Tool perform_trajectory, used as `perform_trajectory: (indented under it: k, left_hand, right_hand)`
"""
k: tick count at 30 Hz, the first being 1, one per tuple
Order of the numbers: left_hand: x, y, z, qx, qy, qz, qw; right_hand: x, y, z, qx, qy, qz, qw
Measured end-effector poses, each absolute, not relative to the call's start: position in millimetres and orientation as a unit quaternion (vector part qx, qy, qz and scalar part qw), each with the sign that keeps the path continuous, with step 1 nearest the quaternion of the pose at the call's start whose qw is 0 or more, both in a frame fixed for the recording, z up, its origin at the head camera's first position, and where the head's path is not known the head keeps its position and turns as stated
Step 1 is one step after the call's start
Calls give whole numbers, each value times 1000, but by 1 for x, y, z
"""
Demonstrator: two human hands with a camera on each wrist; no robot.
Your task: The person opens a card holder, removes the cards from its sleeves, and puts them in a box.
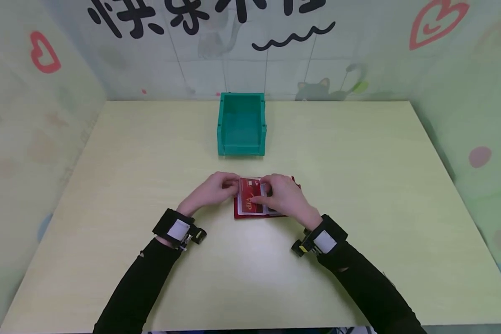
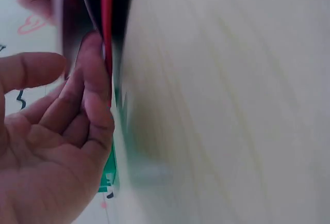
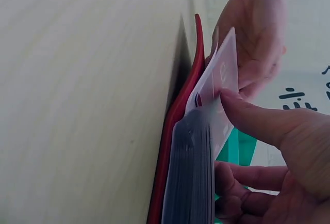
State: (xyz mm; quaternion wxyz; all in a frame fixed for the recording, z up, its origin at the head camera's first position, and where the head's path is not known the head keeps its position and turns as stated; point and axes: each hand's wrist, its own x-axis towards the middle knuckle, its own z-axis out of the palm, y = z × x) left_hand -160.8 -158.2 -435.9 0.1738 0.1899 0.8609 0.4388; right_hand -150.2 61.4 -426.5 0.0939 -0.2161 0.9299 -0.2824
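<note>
A card holder (image 1: 236, 214) with a red cover and clear sleeve pages lies opened on the table. In its left page sits a red card (image 1: 250, 190). My left hand (image 1: 223, 188) holds the left side of the holder, its fingertips between the raised page and the red cover (image 2: 106, 22), the thumb at the page's other face. My right hand (image 1: 285, 195) is over the right side. Its straight thumb presses on the card's sleeve page (image 3: 227, 72), and the other fingers bend beside the thick stack of pages (image 3: 188, 177). Part of the right half is hidden under that hand.
A teal open bin (image 1: 241, 125) stands behind the holder near the table's back edge. The pale table (image 1: 150, 139) meets printed wall panels (image 1: 242, 74) at the back and both sides. Each wrist wears a black strap with a camera.
</note>
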Motion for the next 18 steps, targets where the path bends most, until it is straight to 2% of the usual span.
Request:
perform_trajectory:
  k: [5, 11, 18]
  left_hand:
    - [-159, -160, -438, 140, 842, 480, 205]
    - [-162, -158, -439, 90, 828, 501, 237]
    - [-168, -162, -444, 55, 790, 536, 291]
  right_hand:
    - [-153, 56, -424, -203, 946, -235, 95]
    - [-160, 58, -425, -183, 944, -247, 118]
    - [-160, 59, -435, -188, 940, -277, 71]
